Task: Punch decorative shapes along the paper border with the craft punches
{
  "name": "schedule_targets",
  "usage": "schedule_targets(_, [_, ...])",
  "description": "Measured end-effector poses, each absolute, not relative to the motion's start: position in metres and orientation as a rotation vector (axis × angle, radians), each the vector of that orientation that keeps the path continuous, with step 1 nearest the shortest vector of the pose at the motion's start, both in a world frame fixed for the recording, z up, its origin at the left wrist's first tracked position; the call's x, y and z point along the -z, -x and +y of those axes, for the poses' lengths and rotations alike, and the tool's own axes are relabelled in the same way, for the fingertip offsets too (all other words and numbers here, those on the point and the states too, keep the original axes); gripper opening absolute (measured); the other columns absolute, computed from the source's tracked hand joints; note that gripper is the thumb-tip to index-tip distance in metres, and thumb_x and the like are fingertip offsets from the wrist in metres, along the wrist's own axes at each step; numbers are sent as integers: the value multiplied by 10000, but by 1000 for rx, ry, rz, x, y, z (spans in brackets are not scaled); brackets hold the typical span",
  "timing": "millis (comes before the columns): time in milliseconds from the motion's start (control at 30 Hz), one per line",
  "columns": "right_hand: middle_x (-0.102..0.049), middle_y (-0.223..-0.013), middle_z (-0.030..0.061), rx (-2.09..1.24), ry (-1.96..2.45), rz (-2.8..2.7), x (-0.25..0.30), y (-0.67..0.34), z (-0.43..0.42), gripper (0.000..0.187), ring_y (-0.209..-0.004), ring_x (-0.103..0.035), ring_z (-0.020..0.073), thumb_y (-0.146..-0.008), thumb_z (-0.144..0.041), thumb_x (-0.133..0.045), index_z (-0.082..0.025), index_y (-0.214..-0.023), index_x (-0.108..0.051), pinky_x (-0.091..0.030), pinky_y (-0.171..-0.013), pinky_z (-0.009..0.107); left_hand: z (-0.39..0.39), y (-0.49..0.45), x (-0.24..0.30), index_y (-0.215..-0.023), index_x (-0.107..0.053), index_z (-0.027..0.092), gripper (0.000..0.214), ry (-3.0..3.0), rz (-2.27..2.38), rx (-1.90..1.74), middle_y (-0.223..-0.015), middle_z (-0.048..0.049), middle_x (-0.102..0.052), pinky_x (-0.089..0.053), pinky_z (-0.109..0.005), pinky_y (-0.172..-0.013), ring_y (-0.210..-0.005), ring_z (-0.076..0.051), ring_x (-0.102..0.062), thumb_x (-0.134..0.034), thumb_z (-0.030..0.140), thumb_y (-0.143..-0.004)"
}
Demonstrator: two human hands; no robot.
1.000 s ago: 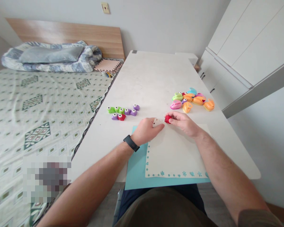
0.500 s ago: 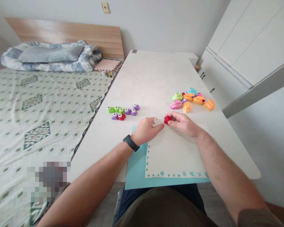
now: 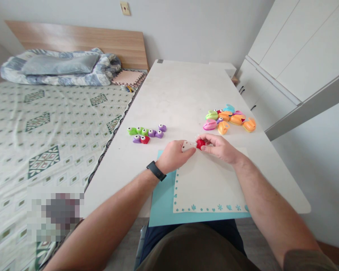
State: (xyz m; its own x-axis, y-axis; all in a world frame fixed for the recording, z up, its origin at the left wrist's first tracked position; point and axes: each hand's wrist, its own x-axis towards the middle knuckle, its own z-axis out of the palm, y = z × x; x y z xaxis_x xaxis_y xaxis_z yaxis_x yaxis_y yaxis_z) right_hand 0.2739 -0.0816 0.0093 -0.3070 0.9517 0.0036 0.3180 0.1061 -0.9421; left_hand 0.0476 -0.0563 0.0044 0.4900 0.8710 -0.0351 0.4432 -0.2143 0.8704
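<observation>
A white sheet of paper (image 3: 209, 184) lies on a larger light blue sheet (image 3: 161, 207), and small shapes are cut along its left and near edges. My left hand (image 3: 176, 154) is closed on its far left part, where a few tiny holes show beside the thumb. In the fingers of my right hand (image 3: 219, 148) is a small red paper punch (image 3: 200, 144), right at the far edge of the white sheet. Whether paper sits inside its slot is too small to make out.
Several small green, purple and red punches (image 3: 151, 133) stand on the white table (image 3: 180, 90) at the left. Larger orange, pink, green and blue punches (image 3: 237, 119) are grouped at the right. A bed (image 3: 67, 124) borders the table's left side.
The red punch has turned slightly in my right hand and sits a touch lower. Both hands stay in nearly the same place.
</observation>
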Motion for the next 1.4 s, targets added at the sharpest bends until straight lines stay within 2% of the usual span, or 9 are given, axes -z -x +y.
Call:
schedule_targets(133, [-711,-1048,37,-1189,1248,-1738,-9,-275,-81,266,-939,-594,221,-877,-310,-684,-232,-1131,-702,-427,-937,384,-57,-48,-5,-697,-596,173,335,-1825,1102,-607,-617,12,-572,-312,-233,-488,-556,-120,-485,-619,467,-856])
schedule_targets(367, [-698,-1039,42,-1233,1252,-1687,-10,-274,-82,234,-945,-587,220,-886,-314,-665,-223,-1100,-691,-448,-892,372,-56,-47,-5,-753,-656,166,328,-1839,1098,-585,-650,-6,-614,-320,-236,-500,-597,-140,-525,-610,471,-865])
schedule_targets(600, [-697,-1023,42,-1257,1239,-1670,-9,-274,-82,236,-917,-590,214,-888,-326,-665,-217,-1096,-690,-452,-878,367,-57,-48,-7,-689,-595,174,333,-1826,1101,-595,-616,13,-569,-314,-232,-492,-563,-122,-491,-618,461,-855])
schedule_targets(767, [-702,-1054,46,-1216,1245,-1683,-9,-272,-82,273,-967,-603,227,-891,-342,-675,-227,-1138,-694,-455,-896,373,-57,-48,-6,-709,-603,177,326,-1820,1109,-588,-625,11,-584,-330,-234,-498,-573,-129,-516,-618,469,-855])
schedule_targets(933, [-701,-1112,51,-1221,1226,-1712,-7,-269,-82,290,-1000,-616,234,-912,-363,-664,-235,-1170,-689,-459,-927,383,-56,-49,-3,-686,-565,179,351,-1844,1092,-596,-602,23,-540,-306,-235,-486,-553,-114,-473,-602,475,-870])
schedule_targets(1400, [-700,-1111,59,-1190,1239,-1723,-9,-268,-83,291,-1002,-616,235,-931,-374,-644,-222,-1177,-680,-464,-930,386,-56,-49,-4,-701,-558,176,352,-1849,1074,-585,-608,27,-522,-297,-234,-481,-556,-106,-448,-588,472,-888])
